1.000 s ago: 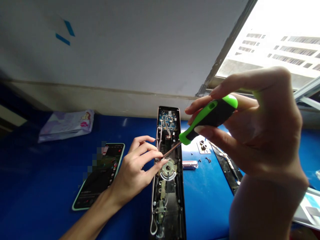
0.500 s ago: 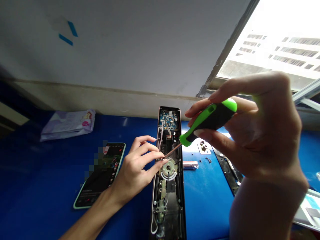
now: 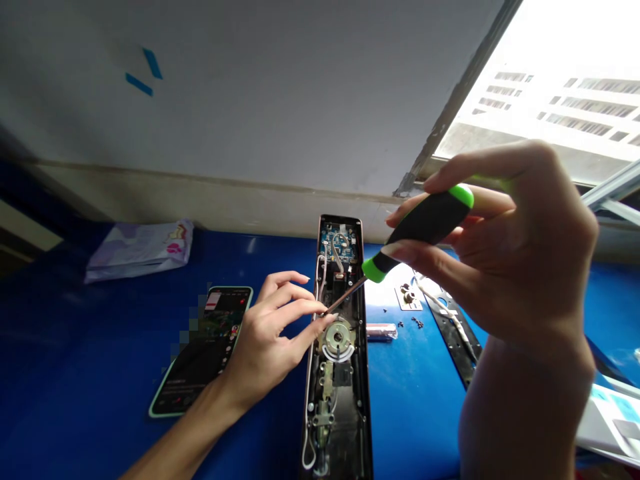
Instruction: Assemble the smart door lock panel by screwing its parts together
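Observation:
An opened door-lock body [image 3: 340, 373] lies lengthwise on the blue table [image 3: 90, 360], showing a blue circuit board at its far end, white wires and a round metal part [image 3: 338, 337]. My right hand [image 3: 505, 247] is closed round a green and black screwdriver [image 3: 425, 227]. Its shaft slants down to the lock's left edge, just above the round part. My left hand [image 3: 273, 340] rests against the lock's left side, fingertips pinched beside the screwdriver tip. What they pinch is too small to make out.
A phone [image 3: 203, 350] with a lit screen lies left of my left hand. A flat packet [image 3: 140, 248] sits at the back left by the wall. Right of the lock lie small screws [image 3: 415, 321], a small tube [image 3: 381, 330], a small plate and a black strip [image 3: 450, 333].
The screwdriver handle has turned in my right fingers, so less green shows. The view has shifted slightly. My left hand stays put.

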Demonstrator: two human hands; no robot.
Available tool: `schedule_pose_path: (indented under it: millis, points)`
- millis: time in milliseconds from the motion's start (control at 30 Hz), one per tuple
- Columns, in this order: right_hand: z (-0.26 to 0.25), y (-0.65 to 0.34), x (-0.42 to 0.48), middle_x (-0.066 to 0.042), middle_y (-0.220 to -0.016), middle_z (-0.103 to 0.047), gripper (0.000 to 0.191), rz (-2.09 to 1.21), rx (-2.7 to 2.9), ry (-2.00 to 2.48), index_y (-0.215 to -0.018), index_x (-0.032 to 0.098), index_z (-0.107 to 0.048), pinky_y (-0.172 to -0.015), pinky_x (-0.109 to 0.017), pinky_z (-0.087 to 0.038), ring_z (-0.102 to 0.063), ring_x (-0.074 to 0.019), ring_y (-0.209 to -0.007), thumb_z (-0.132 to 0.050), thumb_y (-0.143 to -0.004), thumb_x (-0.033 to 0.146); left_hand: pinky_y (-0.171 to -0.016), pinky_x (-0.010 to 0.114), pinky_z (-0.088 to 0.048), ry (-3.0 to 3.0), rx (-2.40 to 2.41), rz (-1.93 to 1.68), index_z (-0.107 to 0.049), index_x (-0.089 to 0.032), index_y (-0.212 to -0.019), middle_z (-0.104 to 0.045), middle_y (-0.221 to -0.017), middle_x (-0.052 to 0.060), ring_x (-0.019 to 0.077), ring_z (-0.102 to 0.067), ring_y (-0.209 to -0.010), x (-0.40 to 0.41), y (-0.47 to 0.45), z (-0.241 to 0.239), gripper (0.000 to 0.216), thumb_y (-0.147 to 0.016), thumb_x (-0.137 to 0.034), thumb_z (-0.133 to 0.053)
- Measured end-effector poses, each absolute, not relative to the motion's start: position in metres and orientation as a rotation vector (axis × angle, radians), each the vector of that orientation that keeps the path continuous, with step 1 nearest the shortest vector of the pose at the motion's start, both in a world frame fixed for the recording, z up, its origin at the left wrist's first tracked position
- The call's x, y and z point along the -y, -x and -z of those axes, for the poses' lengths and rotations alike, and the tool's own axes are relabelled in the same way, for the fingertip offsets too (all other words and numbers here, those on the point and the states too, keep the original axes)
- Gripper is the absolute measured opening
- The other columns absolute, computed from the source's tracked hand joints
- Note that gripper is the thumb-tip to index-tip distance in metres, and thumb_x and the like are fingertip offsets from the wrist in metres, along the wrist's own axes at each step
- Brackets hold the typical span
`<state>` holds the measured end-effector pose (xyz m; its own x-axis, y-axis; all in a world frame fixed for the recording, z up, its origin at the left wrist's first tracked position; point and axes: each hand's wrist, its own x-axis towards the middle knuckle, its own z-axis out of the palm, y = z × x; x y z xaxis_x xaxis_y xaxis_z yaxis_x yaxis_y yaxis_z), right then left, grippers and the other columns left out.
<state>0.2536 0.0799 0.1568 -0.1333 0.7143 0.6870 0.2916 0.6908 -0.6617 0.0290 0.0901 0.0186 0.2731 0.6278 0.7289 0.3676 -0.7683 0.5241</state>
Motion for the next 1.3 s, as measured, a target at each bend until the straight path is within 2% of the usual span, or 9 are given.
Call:
schedule_pose_path:
  millis: [233,400,500,633,733,867,1033,1167,1300]
  points:
    - [-0.159,-0.249,-0.084,0.003,-0.092,-0.068,0.044,-0.393,1.662,0.867,-0.1,0.033,-0.07,-0.067,-0.039,-0.072,-0.076,-0.0218,-0.083,-0.1,-0.069,0.022,-0.096,0.037,-0.056,-2.242,-0.926,-1.514,-0.076,-0.02,-0.09,-0.075,-0.085,0.002,0.0237,-0.067,-0.105,-0.089,-0.03,-0.019,0.014,-0.087,-0.008,-0.083]
    - [-0.158,-0.252,-0.084,0.002,-0.094,-0.072,0.048,-0.44,1.707,0.792,-0.106,0.033,-0.072,-0.067,-0.038,-0.072,-0.078,-0.0246,-0.09,-0.098,-0.07,0.017,-0.095,0.036,-0.056,-2.21,-0.92,-1.511,-0.077,-0.019,-0.09,-0.076,-0.085,0.002,0.0229,-0.067,-0.104,-0.09,-0.03,-0.018,0.012,-0.088,-0.008,-0.082]
    - [-0.158,-0.255,-0.083,0.001,-0.099,-0.072,0.046,-0.434,1.807,0.757,-0.112,0.033,-0.072,-0.075,-0.039,-0.072,-0.078,-0.0256,-0.098,-0.091,-0.077,0.012,-0.095,0.036,-0.056,-2.215,-0.918,-1.499,-0.076,-0.019,-0.089,-0.076,-0.085,0.002,0.023,-0.067,-0.104,-0.09,-0.03,-0.017,0.012,-0.088,-0.009,-0.082]
    - [-0.159,-0.255,-0.079,0.0,-0.109,-0.07,0.052,-0.455,1.893,0.692,-0.124,0.032,-0.069,-0.086,-0.036,-0.07,-0.077,-0.0235,-0.106,-0.085,-0.082,0.006,-0.096,0.036,-0.055,-2.284,-0.894,-1.459,-0.076,-0.019,-0.089,-0.075,-0.085,0.002,0.0238,-0.065,-0.107,-0.09,-0.029,-0.016,0.013,-0.088,-0.009,-0.083]
    - [-0.158,-0.253,-0.074,0.0,-0.116,-0.069,0.05,-0.476,1.892,0.687,-0.125,0.032,-0.068,-0.086,-0.037,-0.069,-0.076,-0.0237,-0.108,-0.082,-0.085,0.006,-0.097,0.036,-0.055,-2.337,-0.879,-1.429,-0.074,-0.019,-0.09,-0.073,-0.085,0.003,0.0239,-0.063,-0.108,-0.09,-0.029,-0.016,0.013,-0.089,-0.01,-0.083]
    - [-0.159,-0.252,-0.07,0.0,-0.114,-0.073,0.048,-0.464,1.904,0.726,-0.124,0.035,-0.068,-0.085,-0.041,-0.069,-0.077,-0.0266,-0.107,-0.082,-0.086,0.009,-0.096,0.036,-0.054,-2.374,-0.871,-1.408,-0.072,-0.019,-0.089,-0.071,-0.084,0.002,0.0244,-0.062,-0.108,-0.089,-0.028,-0.015,0.013,-0.089,-0.013,-0.083]
    - [-0.16,-0.253,-0.069,-0.001,-0.112,-0.076,0.049,-0.457,1.922,0.737,-0.123,0.034,-0.069,-0.082,-0.039,-0.07,-0.078,-0.0269,-0.104,-0.083,-0.084,0.008,-0.096,0.036,-0.054,-2.399,-0.852,-1.428,-0.071,-0.019,-0.088,-0.07,-0.084,0.002,0.0238,-0.061,-0.106,-0.089,-0.028,-0.014,0.015,-0.088,-0.014,-0.085]
    - [-0.158,-0.253,-0.07,0.001,-0.111,-0.078,0.054,-0.478,1.905,0.75,-0.122,0.038,-0.07,-0.079,-0.04,-0.071,-0.08,-0.0277,-0.099,-0.088,-0.079,0.01,-0.095,0.035,-0.055,-2.411,-0.841,-1.462,-0.07,-0.019,-0.088,-0.07,-0.084,0.002,0.0233,-0.061,-0.104,-0.088,-0.029,-0.014,0.016,-0.088,-0.012,-0.084]
    - [-0.156,-0.25,-0.072,0.004,-0.104,-0.079,0.057,-0.359,1.848,0.779,-0.118,0.037,-0.075,-0.076,-0.04,-0.071,-0.08,-0.0258,-0.094,-0.094,-0.073,0.009,-0.095,0.035,-0.055,-2.397,-0.855,-1.52,-0.071,-0.019,-0.09,-0.07,-0.084,0.002,0.0227,-0.061,-0.104,-0.087,-0.03,-0.014,0.016,-0.087,-0.01,-0.084]
